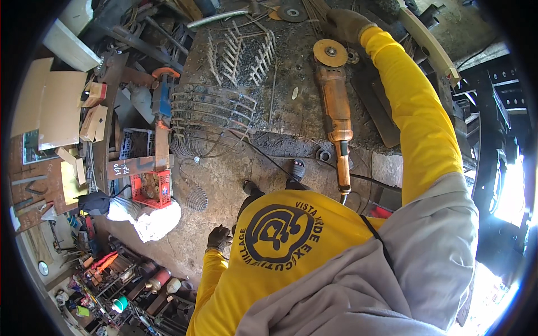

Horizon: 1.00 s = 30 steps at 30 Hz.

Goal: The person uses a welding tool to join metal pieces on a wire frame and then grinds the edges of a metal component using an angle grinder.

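Note:
My right hand (348, 26), in a dark brown work glove, reaches over the far edge of the workbench (297, 115). Its fingers curl beside a bundle of thin metal rods (315, 12); what they grip is hidden under the glove. Just nearer lies an orange angle grinder (334, 103) with a tan disc (330, 52) facing up. My left hand (219, 238), gloved too, hangs low by my left side, away from the bench. Its fingers look curled in, and nothing shows in them.
Spiked metal pieces (232, 56) and a curved bar grille (213, 106) lie on the bench's left part. A dark cutting disc (292, 13) rests at the far edge. A black cable (263, 154) crosses the floor. Left stand a blue clamp (162, 95) and red crate (151, 189).

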Each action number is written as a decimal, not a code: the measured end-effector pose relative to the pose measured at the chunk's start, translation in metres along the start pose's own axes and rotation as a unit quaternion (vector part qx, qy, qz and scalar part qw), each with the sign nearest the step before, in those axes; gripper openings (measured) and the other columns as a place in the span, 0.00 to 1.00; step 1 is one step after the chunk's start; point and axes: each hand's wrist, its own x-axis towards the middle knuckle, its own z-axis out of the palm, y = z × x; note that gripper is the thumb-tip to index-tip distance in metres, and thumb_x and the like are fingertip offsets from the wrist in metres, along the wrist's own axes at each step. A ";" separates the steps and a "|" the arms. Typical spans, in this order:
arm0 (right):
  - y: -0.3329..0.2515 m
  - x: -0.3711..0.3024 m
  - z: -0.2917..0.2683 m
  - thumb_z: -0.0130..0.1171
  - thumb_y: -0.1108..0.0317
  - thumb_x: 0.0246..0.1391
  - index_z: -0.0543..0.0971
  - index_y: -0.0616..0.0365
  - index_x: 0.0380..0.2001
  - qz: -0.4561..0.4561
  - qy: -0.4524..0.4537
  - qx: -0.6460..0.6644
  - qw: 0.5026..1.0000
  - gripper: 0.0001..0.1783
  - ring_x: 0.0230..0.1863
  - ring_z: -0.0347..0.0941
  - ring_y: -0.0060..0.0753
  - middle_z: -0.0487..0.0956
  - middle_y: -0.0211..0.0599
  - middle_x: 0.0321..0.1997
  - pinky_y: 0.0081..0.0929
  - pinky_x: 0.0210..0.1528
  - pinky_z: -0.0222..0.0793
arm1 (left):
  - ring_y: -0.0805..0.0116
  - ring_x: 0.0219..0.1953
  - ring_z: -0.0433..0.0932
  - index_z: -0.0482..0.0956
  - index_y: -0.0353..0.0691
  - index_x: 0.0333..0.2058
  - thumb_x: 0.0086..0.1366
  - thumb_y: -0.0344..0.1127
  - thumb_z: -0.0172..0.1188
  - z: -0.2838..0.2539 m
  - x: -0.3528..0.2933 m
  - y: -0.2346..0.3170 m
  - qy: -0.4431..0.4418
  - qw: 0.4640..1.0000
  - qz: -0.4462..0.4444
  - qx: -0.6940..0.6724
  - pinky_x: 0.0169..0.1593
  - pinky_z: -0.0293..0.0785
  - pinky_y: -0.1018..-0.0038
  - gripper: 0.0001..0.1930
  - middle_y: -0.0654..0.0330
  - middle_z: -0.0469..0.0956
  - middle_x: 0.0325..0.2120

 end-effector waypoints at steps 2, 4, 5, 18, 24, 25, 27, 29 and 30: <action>-0.002 -0.001 -0.017 0.58 0.66 0.55 0.76 0.59 0.50 0.023 0.026 0.030 0.999 0.19 0.43 0.79 0.44 0.81 0.44 0.42 0.38 0.46 0.74 | 0.66 0.26 0.78 0.75 0.41 0.40 0.63 0.40 0.58 -0.003 0.006 -0.002 -0.007 1.000 0.013 0.019 0.31 0.77 0.65 0.12 0.59 0.77 0.28; -0.028 -0.009 -0.076 0.60 0.71 0.52 0.78 0.56 0.49 0.096 -0.006 0.094 0.991 0.19 0.49 0.78 0.37 0.82 0.43 0.47 0.31 0.49 0.72 | 0.65 0.26 0.78 0.77 0.40 0.38 0.62 0.40 0.57 -0.011 0.031 -0.013 -0.033 0.986 0.084 0.137 0.32 0.78 0.66 0.11 0.58 0.78 0.29; -0.026 -0.011 -0.081 0.60 0.73 0.52 0.78 0.57 0.48 0.076 0.034 0.199 0.977 0.18 0.46 0.78 0.36 0.82 0.41 0.45 0.31 0.47 0.73 | 0.64 0.26 0.79 0.77 0.40 0.37 0.62 0.40 0.57 -0.016 0.048 -0.015 -0.041 0.959 0.152 0.235 0.33 0.78 0.66 0.11 0.57 0.79 0.30; -0.112 -0.090 -0.156 0.62 0.78 0.51 0.72 0.57 0.48 -0.159 0.060 0.743 0.647 0.20 0.26 0.73 0.23 0.75 0.30 0.33 0.20 0.29 0.74 | 0.62 0.43 0.82 0.75 0.34 0.48 0.62 0.26 0.61 -0.017 -0.077 0.257 -0.121 0.771 0.617 0.100 0.45 0.77 0.74 0.15 0.51 0.80 0.43; -0.223 -0.133 -0.139 0.59 0.73 0.54 0.70 0.60 0.54 -0.272 -0.004 0.825 0.495 0.23 0.23 0.71 0.23 0.68 0.28 0.26 0.19 0.25 0.73 | 0.59 0.40 0.82 0.73 0.34 0.53 0.64 0.31 0.60 -0.036 -0.129 0.352 0.101 0.479 0.872 -0.026 0.39 0.78 0.73 0.19 0.48 0.81 0.41; -0.246 -0.140 -0.132 0.61 0.77 0.51 0.70 0.60 0.54 -0.268 0.018 0.839 0.473 0.25 0.21 0.67 0.15 0.62 0.23 0.24 0.11 0.20 0.70 | 0.60 0.39 0.82 0.74 0.33 0.52 0.65 0.31 0.60 -0.045 -0.131 0.355 0.083 0.480 0.873 -0.013 0.39 0.77 0.72 0.17 0.49 0.81 0.41; -0.283 -0.154 -0.120 0.62 0.75 0.51 0.66 0.64 0.57 -0.250 0.059 0.839 0.479 0.29 0.19 0.65 0.17 0.65 0.24 0.25 0.12 0.17 0.64 | 0.63 0.38 0.82 0.76 0.33 0.50 0.67 0.33 0.58 -0.064 -0.130 0.355 -0.019 0.512 0.858 0.020 0.41 0.77 0.71 0.15 0.51 0.81 0.41; -0.312 -0.166 -0.113 0.62 0.73 0.50 0.63 0.66 0.60 -0.214 0.082 0.838 0.495 0.34 0.18 0.64 0.17 0.66 0.25 0.25 0.13 0.17 0.61 | 0.63 0.38 0.82 0.77 0.33 0.48 0.68 0.33 0.57 -0.082 -0.118 0.347 -0.115 0.568 0.813 0.053 0.43 0.76 0.69 0.14 0.52 0.82 0.41; -0.324 -0.174 -0.112 0.62 0.72 0.49 0.62 0.67 0.61 -0.185 0.085 0.836 0.510 0.36 0.18 0.63 0.17 0.66 0.25 0.25 0.13 0.18 0.61 | 0.62 0.38 0.82 0.78 0.32 0.47 0.68 0.33 0.57 -0.089 -0.110 0.340 -0.132 0.595 0.791 0.061 0.44 0.76 0.69 0.13 0.52 0.82 0.40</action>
